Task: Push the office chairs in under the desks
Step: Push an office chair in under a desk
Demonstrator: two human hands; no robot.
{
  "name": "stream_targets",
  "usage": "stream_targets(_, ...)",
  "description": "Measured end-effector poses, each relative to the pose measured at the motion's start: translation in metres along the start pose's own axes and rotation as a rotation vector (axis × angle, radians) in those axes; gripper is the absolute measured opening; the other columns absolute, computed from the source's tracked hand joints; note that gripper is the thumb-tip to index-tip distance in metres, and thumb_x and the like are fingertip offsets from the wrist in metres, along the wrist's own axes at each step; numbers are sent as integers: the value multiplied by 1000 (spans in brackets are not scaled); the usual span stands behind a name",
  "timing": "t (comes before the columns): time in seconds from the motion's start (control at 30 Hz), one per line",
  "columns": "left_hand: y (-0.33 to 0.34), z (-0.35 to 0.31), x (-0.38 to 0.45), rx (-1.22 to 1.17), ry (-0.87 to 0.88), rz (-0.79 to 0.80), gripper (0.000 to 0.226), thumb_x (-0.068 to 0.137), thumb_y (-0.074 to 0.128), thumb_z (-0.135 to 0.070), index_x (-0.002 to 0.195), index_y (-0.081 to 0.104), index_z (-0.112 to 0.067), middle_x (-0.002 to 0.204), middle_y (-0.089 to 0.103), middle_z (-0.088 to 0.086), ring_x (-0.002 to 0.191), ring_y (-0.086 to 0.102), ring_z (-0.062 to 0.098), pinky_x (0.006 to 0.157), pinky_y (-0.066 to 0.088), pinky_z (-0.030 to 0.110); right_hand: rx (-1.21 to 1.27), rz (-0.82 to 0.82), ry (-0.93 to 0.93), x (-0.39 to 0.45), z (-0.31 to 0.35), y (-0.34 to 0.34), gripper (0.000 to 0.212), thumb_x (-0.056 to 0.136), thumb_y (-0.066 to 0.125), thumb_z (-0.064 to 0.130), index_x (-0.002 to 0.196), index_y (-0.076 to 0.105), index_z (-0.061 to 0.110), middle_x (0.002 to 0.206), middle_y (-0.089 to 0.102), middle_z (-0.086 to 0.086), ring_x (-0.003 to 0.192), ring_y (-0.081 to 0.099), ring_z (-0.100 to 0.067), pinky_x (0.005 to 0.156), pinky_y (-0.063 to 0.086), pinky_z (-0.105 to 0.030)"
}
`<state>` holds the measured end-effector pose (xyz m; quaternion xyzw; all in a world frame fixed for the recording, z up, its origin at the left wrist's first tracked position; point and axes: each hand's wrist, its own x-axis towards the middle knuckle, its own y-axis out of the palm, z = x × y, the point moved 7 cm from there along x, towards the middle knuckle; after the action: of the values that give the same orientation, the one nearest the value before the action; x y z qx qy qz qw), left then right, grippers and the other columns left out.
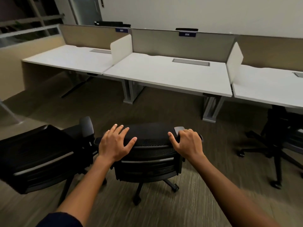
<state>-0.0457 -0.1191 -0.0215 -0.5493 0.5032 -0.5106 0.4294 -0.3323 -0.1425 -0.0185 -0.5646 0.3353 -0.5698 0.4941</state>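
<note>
Left hand (pixel 114 142) lies flat, fingers spread, on the chair (pixel 147 154) backrest top; right hand (pixel 186 142) curls round its right corner — both equally near. Straight ahead, well apart across carpet, stands the bench (pixel 164 72) — its knee space open.

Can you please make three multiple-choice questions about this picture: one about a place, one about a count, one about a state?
1. Where do both hands rest?
A. On the top of a chair back
B. On a desk
C. On a divider

2. How many chairs are in view?
A. One
B. Three
C. Five

3. What is the state of the held chair?
A. Tucked under a desk
C. Lying on its side
B. Upright on the carpet, short of the desks

Answers:
1. A: the left hand lies flat and the right hand curls over the back's top edge.
2. B: the held chair, a left chair and a right chair.
3. B: bare carpet lies between it and the middle desk.
</note>
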Motion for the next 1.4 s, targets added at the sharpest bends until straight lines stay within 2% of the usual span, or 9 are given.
stream_targets(0.2,-5,35,25,-2,60,-6,88,86,18,-75,143,56,-19,149,55,8,147,39,29,118,35,50,-30,-30,90,-3,32,3,78,95,17,72,61,56,14,60,48,-1,57,46,-19,59,41,-36)
stream_targets(0.43,-8,51,63,-7,100,-11,87,86,20,-73,144,56,-18,150,55,9,148,38,30,119,32,51,-31,-41,165,19,42,13,81,94,15,73,64,60,13,64,56,-2,61,52,-21,62,45,-38)
stream_targets(0.7,3,9,118,-19,108,-20,88,86,18,-75,145,55,-21,149,55,7,147,39,30,117,35,50,5,-154,173,68,-13,16,79,96,17,71,59,62,17,58,53,2,54,50,-18,50,44,-34)
stream_targets(0.9,21,-24,172,-43,101,-23,90,86,19,-77,143,56,-18,146,58,10,144,42,33,113,39,52,4,-189,131,121,-60,27,80,97,16,70,63,65,16,59,54,2,54,49,-17,51,41,-32)
stream_targets(1.23,48,-75,295,-2,104,37,98,83,8,-82,147,51,-23,148,56,6,146,40,29,116,37,46,14,-131,150,237,-134,54,75,96,20,69,61,59,15,58,53,1,57,53,-19,58,49,-38)
stream_targets(1.4,61,-93,354,15,127,44,97,84,6,-82,148,51,-23,147,57,5,145,41,29,116,35,47,5,-109,192,285,-163,67,76,95,18,69,59,57,15,56,52,0,57,52,-19,56,49,-37)
